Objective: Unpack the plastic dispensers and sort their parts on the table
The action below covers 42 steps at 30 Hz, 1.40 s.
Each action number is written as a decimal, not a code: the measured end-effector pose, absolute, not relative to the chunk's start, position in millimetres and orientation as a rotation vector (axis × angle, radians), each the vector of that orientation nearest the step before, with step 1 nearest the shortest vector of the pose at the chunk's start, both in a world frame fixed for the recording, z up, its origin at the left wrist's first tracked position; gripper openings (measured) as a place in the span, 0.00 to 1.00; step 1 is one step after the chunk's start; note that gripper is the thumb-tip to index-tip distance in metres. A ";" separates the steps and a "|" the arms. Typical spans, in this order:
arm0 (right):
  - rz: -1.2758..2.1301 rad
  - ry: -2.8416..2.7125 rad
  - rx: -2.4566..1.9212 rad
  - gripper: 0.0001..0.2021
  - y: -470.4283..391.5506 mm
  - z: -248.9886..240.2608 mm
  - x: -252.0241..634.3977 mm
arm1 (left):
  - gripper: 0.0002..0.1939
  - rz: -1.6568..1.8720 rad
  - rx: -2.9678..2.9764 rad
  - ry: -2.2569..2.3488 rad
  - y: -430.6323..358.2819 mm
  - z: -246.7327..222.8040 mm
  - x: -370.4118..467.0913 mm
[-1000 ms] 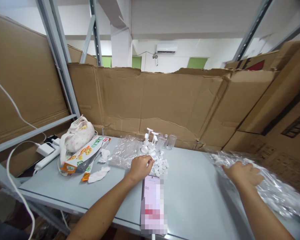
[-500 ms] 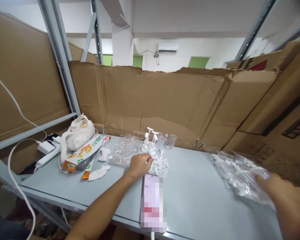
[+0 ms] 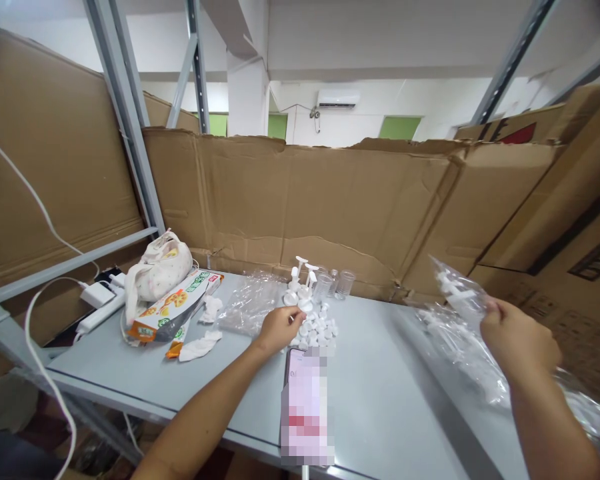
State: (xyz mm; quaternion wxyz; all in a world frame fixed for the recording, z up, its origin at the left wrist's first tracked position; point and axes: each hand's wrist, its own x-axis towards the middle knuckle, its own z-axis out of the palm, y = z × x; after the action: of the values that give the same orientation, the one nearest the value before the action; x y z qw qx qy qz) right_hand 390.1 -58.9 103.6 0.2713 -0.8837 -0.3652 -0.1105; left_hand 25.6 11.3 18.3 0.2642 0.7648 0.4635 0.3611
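My right hand (image 3: 523, 337) grips a small clear plastic bag (image 3: 461, 293) with white plastic parts inside, raised above the table. Beneath and beside it lie more clear bags of white parts (image 3: 463, 353). My left hand (image 3: 281, 327) rests at the left edge of a pile of small white plastic pieces (image 3: 320, 328), thumb and fingers pinched together; what they hold, if anything, is hidden. Just behind stand white pump heads (image 3: 305, 280), next to clear plastic cups (image 3: 346, 283). A phone (image 3: 305, 407) with a lit, partly blurred screen lies in front of the pile.
On the left are a crumpled clear bag (image 3: 253, 300), white tissues (image 3: 200, 347), a printed box (image 3: 177, 307), a cloth bag (image 3: 163, 267) and a power strip (image 3: 100, 313) with cables. Cardboard walls (image 3: 330, 200) close off the table's (image 3: 380, 387) back and sides.
My right hand has moved left and lifted the small bag of white parts off the other bags at the right. My left hand has stayed by the white pieces.
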 end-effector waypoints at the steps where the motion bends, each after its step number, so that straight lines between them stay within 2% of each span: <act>1: -0.256 -0.975 -2.326 0.23 -60.0 110.6 377.2 | 0.15 0.971 1.948 1.154 12.6 18.3 26.0; 4: -0.091 -1.085 -1.870 0.20 -60.6 122.9 340.8 | 0.20 0.902 1.572 0.775 12.7 22.5 25.2; 9: 0.617 -1.102 -1.254 0.19 -50.2 113.5 301.4 | 0.22 0.736 1.208 0.341 3.2 34.0 19.0; 15: 1.035 -1.102 -1.061 0.18 -36.7 92.0 272.0 | 0.18 0.743 1.103 0.214 0.4 37.0 15.0; 24: 1.377 -1.094 -0.992 0.17 -25.8 35.8 245.9 | 0.17 0.936 1.095 0.437 6.6 35.4 19.7; 28: 1.134 -1.075 -1.071 0.21 -34.2 34.7 236.9 | 0.20 0.869 1.067 0.365 7.6 35.3 18.8; 34: 0.231 -1.644 -1.115 0.20 -52.1 35.6 221.5 | 0.39 0.689 1.035 0.080 -1.9 43.4 17.3; 38: -0.019 -1.911 -1.173 0.28 -53.0 28.3 211.8 | 0.45 0.822 1.122 0.096 -2.0 34.4 20.5; 40: -0.120 -1.980 -1.217 0.31 -51.2 24.7 207.1 | 0.45 0.893 1.138 0.203 -0.5 28.1 24.6; 42: -0.204 -2.048 -1.232 0.32 -49.7 22.1 203.1 | 0.37 0.993 1.074 0.348 1.8 24.2 29.2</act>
State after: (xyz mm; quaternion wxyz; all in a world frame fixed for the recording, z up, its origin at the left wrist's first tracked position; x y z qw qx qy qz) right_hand 203.1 -49.7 22.1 0.3630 -0.4788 -0.7954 -0.0794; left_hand 29.2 1.8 24.2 0.7305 0.4879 0.1581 0.4510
